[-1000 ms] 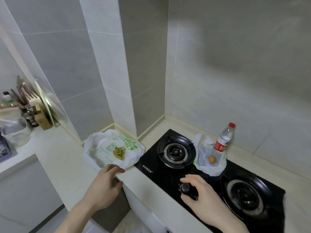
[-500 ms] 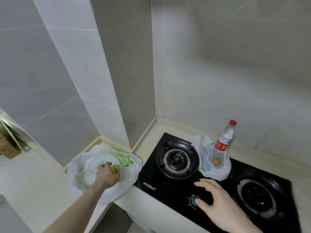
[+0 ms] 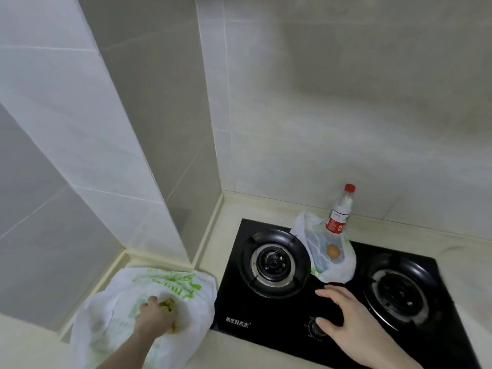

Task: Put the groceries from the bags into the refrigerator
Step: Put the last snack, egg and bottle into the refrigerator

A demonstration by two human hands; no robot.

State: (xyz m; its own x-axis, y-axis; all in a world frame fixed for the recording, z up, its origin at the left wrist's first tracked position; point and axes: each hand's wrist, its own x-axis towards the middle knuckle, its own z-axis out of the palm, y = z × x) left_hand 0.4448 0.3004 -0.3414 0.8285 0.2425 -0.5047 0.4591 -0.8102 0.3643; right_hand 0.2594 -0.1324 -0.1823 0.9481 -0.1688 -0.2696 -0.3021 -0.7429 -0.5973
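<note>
- At the lower left of the frame, a white plastic bag with green print lies spread open on the pale counter
- The left hand reaches into it, fingers curled round a yellow-green lumpy item; the hand hides most of that item
- Right of centre, a second white bag lies on the black gas stove between its 2 burners, holding a brown egg
- A clear bottle with a red cap stands upright at that bag's far edge
- The right hand hovers open over the stove, its thumb by a control knob; contact is unclear
</note>
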